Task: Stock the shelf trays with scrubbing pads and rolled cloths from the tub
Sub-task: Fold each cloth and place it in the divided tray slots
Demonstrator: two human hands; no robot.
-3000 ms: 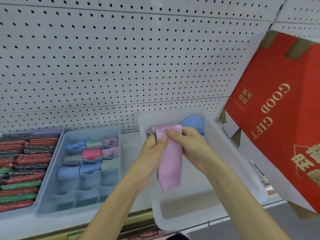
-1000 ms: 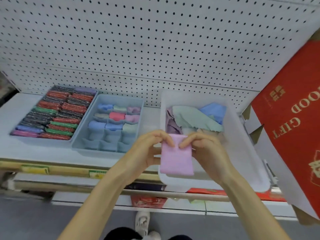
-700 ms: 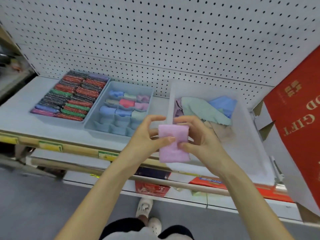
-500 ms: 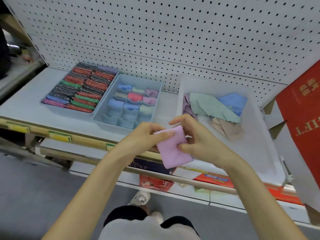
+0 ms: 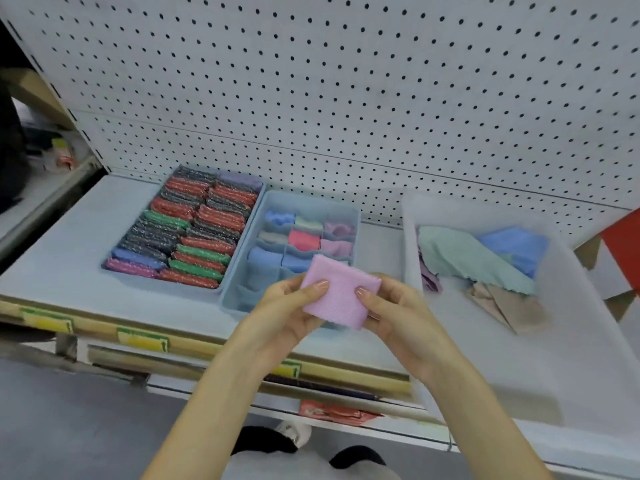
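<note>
At the frame's centre I see the folded pink cloth (image 5: 341, 296) held between both hands: the left hand (image 5: 287, 317) pinches its left edge, the right hand (image 5: 401, 320) pinches its right edge. The cloth covers the lower right part of the divided tray (image 5: 313, 202).

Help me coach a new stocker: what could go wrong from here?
1. The pink cloth is folded flat, not rolled, and pinched between the left hand and right hand; releasing one hand may let it unfold.
2. It looks wider than the tray's open front cells, so pushed in flat it might jam or straddle the dividers.
</note>
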